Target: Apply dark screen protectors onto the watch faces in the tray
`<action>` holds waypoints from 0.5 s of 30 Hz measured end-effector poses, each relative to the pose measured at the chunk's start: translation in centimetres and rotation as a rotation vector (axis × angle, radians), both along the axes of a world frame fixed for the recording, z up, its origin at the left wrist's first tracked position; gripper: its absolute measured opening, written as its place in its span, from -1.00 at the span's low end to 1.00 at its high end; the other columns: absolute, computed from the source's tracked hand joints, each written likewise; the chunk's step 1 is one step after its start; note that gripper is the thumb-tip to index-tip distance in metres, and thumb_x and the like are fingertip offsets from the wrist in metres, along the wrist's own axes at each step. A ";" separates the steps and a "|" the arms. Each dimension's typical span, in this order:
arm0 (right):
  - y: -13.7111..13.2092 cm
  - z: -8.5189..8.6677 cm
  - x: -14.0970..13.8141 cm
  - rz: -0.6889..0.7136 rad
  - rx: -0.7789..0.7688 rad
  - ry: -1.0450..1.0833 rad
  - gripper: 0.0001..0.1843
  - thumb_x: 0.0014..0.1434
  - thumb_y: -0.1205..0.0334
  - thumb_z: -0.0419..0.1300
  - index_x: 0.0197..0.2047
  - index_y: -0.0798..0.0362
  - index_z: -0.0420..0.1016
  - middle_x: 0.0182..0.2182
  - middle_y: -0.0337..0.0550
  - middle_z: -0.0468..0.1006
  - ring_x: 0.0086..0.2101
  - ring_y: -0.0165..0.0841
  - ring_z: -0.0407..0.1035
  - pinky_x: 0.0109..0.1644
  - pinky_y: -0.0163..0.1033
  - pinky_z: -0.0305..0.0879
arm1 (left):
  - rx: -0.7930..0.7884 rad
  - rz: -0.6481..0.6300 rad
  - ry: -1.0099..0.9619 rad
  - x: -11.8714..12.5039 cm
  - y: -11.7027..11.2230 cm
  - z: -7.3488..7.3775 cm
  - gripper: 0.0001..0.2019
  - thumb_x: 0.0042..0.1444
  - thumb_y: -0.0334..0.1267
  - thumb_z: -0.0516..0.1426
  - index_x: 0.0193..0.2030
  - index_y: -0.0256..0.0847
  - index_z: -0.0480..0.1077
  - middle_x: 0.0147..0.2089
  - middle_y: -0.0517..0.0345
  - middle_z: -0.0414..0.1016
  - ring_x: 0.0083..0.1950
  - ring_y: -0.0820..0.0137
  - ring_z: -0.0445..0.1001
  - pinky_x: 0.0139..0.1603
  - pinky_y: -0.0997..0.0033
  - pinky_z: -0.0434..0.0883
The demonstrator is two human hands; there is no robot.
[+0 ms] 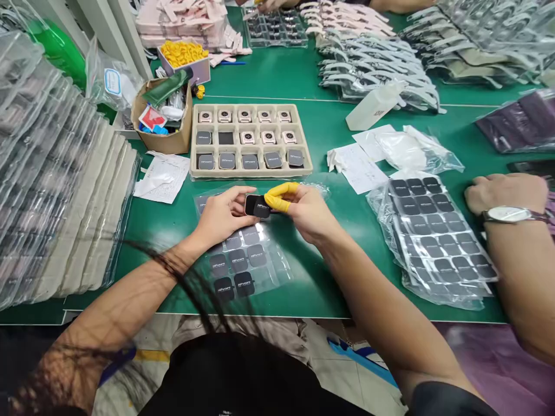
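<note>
My left hand (217, 218) grips a small square watch body with a thin gold edge, fingers behind it and thumb below. A black square film (261, 208) with white lettering lies against the watch's face. My right hand (311, 215), with yellow finger cots (281, 195) on its fingertips, pinches the film's right edge. Below my hands, a clear sheet (280, 263) bearing several similar black films lies on the green table. Just beyond stands a beige compartment tray (251, 174) with several watch bodies, some backs up, some showing black lettered faces; one compartment in the middle row looks dark and bare.
Stacked trays (65, 173) in plastic rise at the left. Behind are a cardboard box (173, 137), a box of yellow finger cots (184, 53) and a white bottle (375, 107). More film sheets (437, 222) lie right, beside another person's hand (505, 193) wearing a wristwatch.
</note>
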State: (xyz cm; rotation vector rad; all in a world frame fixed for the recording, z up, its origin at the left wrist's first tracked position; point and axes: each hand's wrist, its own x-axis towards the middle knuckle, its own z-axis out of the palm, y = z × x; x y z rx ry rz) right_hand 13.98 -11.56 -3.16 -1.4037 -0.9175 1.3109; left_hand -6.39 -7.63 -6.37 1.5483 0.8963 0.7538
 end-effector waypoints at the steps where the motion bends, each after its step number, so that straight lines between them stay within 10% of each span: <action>1: 0.1 -0.5 -0.3 -0.015 -0.015 0.040 -0.43 -0.42 -0.09 0.75 -0.41 -0.01 0.65 -0.40 -0.23 0.67 -0.28 -0.31 0.51 -0.10 -0.14 0.54 | -0.003 -0.005 0.007 0.0 0.0 0.1 -0.38 -0.06 -0.27 0.53 0.20 -0.22 0.61 -0.06 0.01 0.75 -0.18 0.31 0.72 -0.05 0.35 0.61; 15: -0.2 -2.4 -0.9 -0.057 0.031 0.156 -0.48 -0.36 -0.01 0.76 -0.38 -0.01 0.70 -0.38 -0.24 0.71 -0.31 -0.33 0.55 -0.18 -0.17 0.59 | -0.071 -0.060 0.061 0.0 0.2 0.6 -0.24 -0.11 -0.04 0.60 0.26 -0.21 0.61 -0.01 -0.07 0.78 -0.07 0.15 0.77 0.18 0.10 0.65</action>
